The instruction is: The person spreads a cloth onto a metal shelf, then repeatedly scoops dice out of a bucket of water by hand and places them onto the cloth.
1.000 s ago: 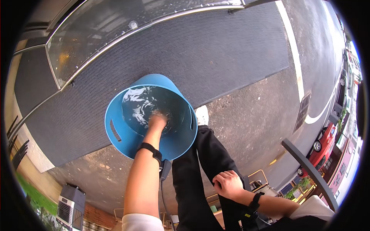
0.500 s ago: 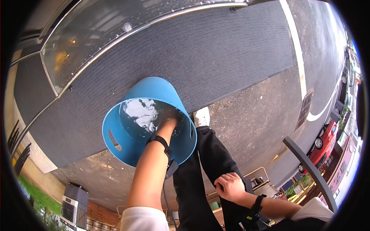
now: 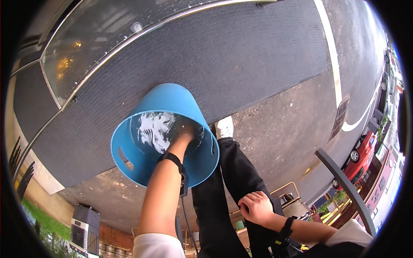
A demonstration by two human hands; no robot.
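My left hand (image 3: 185, 131) reaches down into a blue plastic bucket (image 3: 122, 136) and is under the water (image 3: 155, 129). Its fingers are hidden by the water and reflections, so I cannot tell what it touches. A black band with a small device (image 3: 175, 161) sits on that wrist, just inside the rim. The bucket has oval handle holes in its wall and is seen tilted from above. My right hand (image 3: 256, 207) rests on my black trouser leg, its fingers curled in with nothing visible in them. A black wristband (image 3: 288, 227) is on that arm too.
The bucket stands at the edge of a dark ribbed mat (image 3: 241, 51) on rough paving. A metal-framed glass panel (image 3: 103, 38) is at upper left. My white shoe (image 3: 224, 128) is beside the bucket. Farther right are a drain grate (image 3: 339, 118) and a red car (image 3: 365, 155).
My left hand has shifted slightly left within the bucket. The reflection on the water has broken into ripples. My right hand stays on the leg.
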